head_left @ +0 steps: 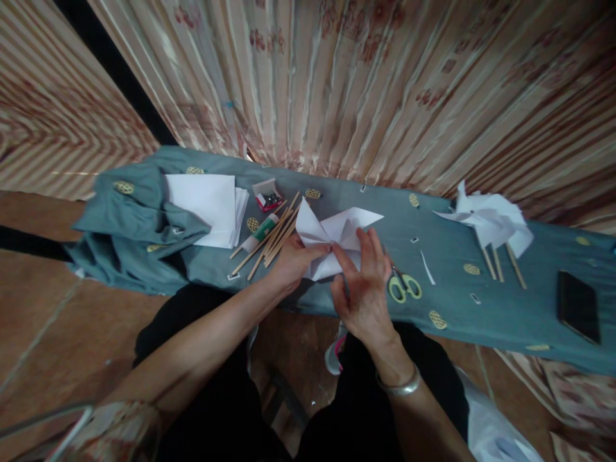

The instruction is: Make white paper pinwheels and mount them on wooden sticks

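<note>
A white paper pinwheel (pixel 344 224) lies on the cloth-covered board in front of me, its corners bent in toward the middle. My left hand (pixel 291 260) grips its left side, the thumb pressing near the centre. With the index fingertip, my right hand (pixel 363 282) touches the centre too, while its other fingers are apart and rest over the pinwheel's right side. Just right of that hand lie scissors (pixel 404 287) with yellow-green handles. Wooden sticks (pixel 274 240) are piled left of the pinwheel, with a green and white glue stick (pixel 261 232) among them.
An opened small box of metal pins (pixel 268 197) sits behind the sticks. Further left is a stack of white paper (pixel 206 205). To the right are a paper strip (pixel 427 267), several finished pinwheels on sticks (pixel 491 218) and a black phone (pixel 578 305). A pleated curtain (pixel 337 96) hangs behind.
</note>
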The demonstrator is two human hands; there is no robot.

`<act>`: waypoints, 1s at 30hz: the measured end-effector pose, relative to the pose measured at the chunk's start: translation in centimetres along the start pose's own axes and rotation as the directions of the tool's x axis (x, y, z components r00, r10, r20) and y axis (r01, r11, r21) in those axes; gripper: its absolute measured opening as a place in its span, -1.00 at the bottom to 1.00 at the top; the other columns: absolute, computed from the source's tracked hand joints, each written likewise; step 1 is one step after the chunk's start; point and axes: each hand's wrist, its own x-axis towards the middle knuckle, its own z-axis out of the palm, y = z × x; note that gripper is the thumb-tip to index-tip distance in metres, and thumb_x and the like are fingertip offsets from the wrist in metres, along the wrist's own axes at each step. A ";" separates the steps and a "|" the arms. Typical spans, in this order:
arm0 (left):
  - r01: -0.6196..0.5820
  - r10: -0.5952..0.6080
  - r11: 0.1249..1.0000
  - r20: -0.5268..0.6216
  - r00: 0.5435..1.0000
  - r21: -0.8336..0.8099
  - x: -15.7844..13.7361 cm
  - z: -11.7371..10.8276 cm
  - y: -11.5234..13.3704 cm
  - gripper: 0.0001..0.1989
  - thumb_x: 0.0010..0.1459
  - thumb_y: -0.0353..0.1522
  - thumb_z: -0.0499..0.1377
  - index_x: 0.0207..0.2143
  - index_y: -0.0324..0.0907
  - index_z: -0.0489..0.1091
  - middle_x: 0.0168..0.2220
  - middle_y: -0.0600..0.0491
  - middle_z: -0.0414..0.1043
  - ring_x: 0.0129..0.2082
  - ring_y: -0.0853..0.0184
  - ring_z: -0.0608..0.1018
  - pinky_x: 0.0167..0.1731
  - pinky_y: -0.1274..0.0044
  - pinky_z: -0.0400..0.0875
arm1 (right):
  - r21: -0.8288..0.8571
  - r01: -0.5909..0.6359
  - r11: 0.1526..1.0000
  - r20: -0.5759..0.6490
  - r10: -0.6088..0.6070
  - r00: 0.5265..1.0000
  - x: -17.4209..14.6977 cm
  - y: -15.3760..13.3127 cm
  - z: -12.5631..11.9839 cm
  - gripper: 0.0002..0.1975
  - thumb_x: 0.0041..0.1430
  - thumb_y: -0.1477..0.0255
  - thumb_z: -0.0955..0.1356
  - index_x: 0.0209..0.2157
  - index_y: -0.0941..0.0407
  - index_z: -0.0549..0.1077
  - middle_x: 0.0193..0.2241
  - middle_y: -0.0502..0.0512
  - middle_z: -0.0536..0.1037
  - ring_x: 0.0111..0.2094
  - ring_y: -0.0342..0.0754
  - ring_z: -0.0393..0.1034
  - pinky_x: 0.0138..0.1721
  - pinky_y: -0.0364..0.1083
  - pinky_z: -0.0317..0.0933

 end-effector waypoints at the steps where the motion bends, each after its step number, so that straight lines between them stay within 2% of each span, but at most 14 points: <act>1: -0.006 0.006 1.000 -0.003 1.000 0.009 0.1 0.0 0.0 -0.73 -0.31 -0.42 0.41 -0.44 -0.28 0.54 -0.48 0.05 0.57 -0.49 0.34 0.54 -0.39 0.52 0.42 | -0.003 0.007 1.000 -0.004 -0.007 1.000 0.0 -0.1 -0.1 -0.38 0.12 0.59 0.24 0.24 0.02 0.21 0.36 0.25 -0.01 0.38 0.33 -0.20 0.17 0.39 0.00; 4: -0.033 0.033 0.999 -0.006 0.999 0.027 0.4 -0.1 0.0 -0.72 -0.33 -0.41 0.43 -0.46 -0.27 0.53 -0.48 0.07 0.56 -0.51 0.35 0.52 -0.42 0.52 0.40 | 0.011 0.007 1.000 -0.067 -0.007 0.998 0.1 0.0 -0.6 -0.46 0.20 0.50 0.26 0.22 0.03 0.23 0.35 0.26 0.02 0.38 0.32 -0.18 0.18 0.38 0.01; 6: -0.061 0.061 0.997 -0.006 0.998 0.044 0.5 -0.1 0.1 -0.73 -0.33 -0.41 0.42 -0.46 -0.25 0.52 -0.48 0.09 0.56 -0.52 0.36 0.51 -0.43 0.53 0.39 | 0.056 -0.037 0.998 -0.145 0.045 0.988 0.1 0.5 -1.1 -0.47 0.23 0.40 0.28 0.23 0.04 0.22 0.34 0.28 0.05 0.37 0.32 -0.14 0.19 0.39 0.01; 9: -0.097 0.096 0.990 0.009 0.995 0.100 0.6 -0.2 0.1 -0.77 -0.28 -0.39 0.40 -0.46 -0.23 0.51 -0.48 0.09 0.56 -0.50 0.34 0.51 -0.41 0.51 0.39 | 0.255 -0.221 0.941 -0.195 0.274 0.942 0.2 1.9 -1.6 -0.41 0.21 0.27 0.33 0.24 0.10 0.21 0.29 0.35 0.18 0.31 0.28 0.06 0.20 0.35 0.07; 10: -0.099 0.097 0.987 0.022 0.995 0.126 0.6 -0.2 0.2 -0.78 -0.26 -0.39 0.39 -0.46 -0.24 0.52 -0.47 0.08 0.56 -0.49 0.33 0.52 -0.40 0.50 0.39 | 0.365 -0.298 0.882 -0.159 0.374 0.914 0.3 2.5 -1.6 -0.39 0.19 0.24 0.36 0.23 0.12 0.22 0.25 0.37 0.26 0.26 0.26 0.16 0.19 0.33 0.11; 12: -0.099 0.091 0.980 0.054 0.994 0.173 0.5 -0.2 0.2 -0.76 -0.26 -0.40 0.38 -0.43 -0.25 0.52 -0.46 0.06 0.56 -0.46 0.30 0.53 -0.37 0.49 0.40 | 0.612 -0.427 0.666 0.015 0.530 0.848 0.5 3.4 -1.5 -0.34 0.09 0.18 0.41 0.18 0.13 0.27 0.10 0.34 0.46 0.12 0.21 0.37 0.13 0.27 0.23; 14: -0.091 0.074 0.977 0.093 0.993 0.194 0.3 -0.1 0.1 -0.72 -0.27 -0.40 0.38 -0.39 -0.28 0.53 -0.44 0.04 0.57 -0.45 0.29 0.54 -0.35 0.48 0.41 | 0.764 -0.511 0.394 0.241 0.560 0.793 0.8 4.0 -1.3 -0.35 -0.02 0.15 0.47 0.08 0.12 0.35 -0.07 0.26 0.59 -0.06 0.16 0.51 0.00 0.20 0.37; 15: -0.088 0.068 0.977 0.108 0.992 0.193 0.3 -0.1 0.1 -0.69 -0.29 -0.40 0.39 -0.38 -0.28 0.53 -0.44 0.03 0.57 -0.44 0.29 0.54 -0.35 0.48 0.42 | 0.791 -0.540 0.286 0.326 0.550 0.769 0.9 4.1 -1.2 -0.37 -0.07 0.16 0.49 0.02 0.12 0.38 -0.15 0.21 0.62 -0.14 0.14 0.54 -0.08 0.16 0.42; 16: -0.085 0.063 0.978 0.120 0.991 0.190 0.2 0.0 0.0 -0.68 -0.30 -0.40 0.39 -0.38 -0.29 0.53 -0.44 0.03 0.57 -0.45 0.30 0.54 -0.36 0.49 0.42 | 0.800 -0.563 0.205 0.387 0.541 0.747 1.0 4.1 -1.2 -0.39 -0.12 0.18 0.51 -0.03 0.11 0.41 -0.22 0.18 0.64 -0.21 0.12 0.56 -0.15 0.12 0.44; 18: -0.077 0.050 0.976 0.137 0.989 0.202 0.0 0.1 -0.1 -0.69 -0.30 -0.40 0.39 -0.39 -0.30 0.52 -0.44 0.03 0.57 -0.46 0.32 0.53 -0.39 0.51 0.41 | 0.801 -0.589 0.112 0.447 0.543 0.711 1.2 3.9 -1.1 -0.42 -0.20 0.24 0.54 -0.10 0.11 0.44 -0.32 0.12 0.66 -0.33 0.09 0.57 -0.26 0.08 0.46; 20: -0.080 0.047 0.969 0.144 0.988 0.233 -0.1 0.3 -0.3 -0.71 -0.30 -0.41 0.38 -0.42 -0.30 0.50 -0.46 0.05 0.55 -0.50 0.36 0.50 -0.43 0.54 0.38 | 0.798 -0.598 0.070 0.465 0.560 0.686 1.3 3.6 -1.1 -0.41 -0.25 0.30 0.56 -0.11 0.12 0.46 -0.37 0.10 0.66 -0.38 0.08 0.56 -0.31 0.06 0.46; 23: -0.104 0.064 0.955 0.150 0.987 0.279 -0.2 0.4 -0.6 -0.73 -0.29 -0.41 0.36 -0.43 -0.31 0.48 -0.49 0.08 0.52 -0.52 0.39 0.48 -0.47 0.57 0.36 | 0.800 -0.597 0.053 0.463 0.579 0.671 1.4 3.3 -1.0 -0.36 -0.32 0.33 0.58 -0.09 0.13 0.47 -0.39 0.09 0.67 -0.40 0.07 0.56 -0.33 0.04 0.45; 30: -0.164 0.110 0.910 0.159 0.981 0.382 0.1 0.4 -1.2 -0.74 -0.27 -0.37 0.32 -0.43 -0.29 0.46 -0.49 0.09 0.49 -0.50 0.38 0.46 -0.46 0.57 0.35 | 0.816 -0.573 0.076 0.439 0.565 0.699 1.5 3.0 -0.6 -0.34 -0.34 0.28 0.57 -0.09 0.13 0.49 -0.41 0.08 0.67 -0.40 0.07 0.56 -0.30 0.03 0.44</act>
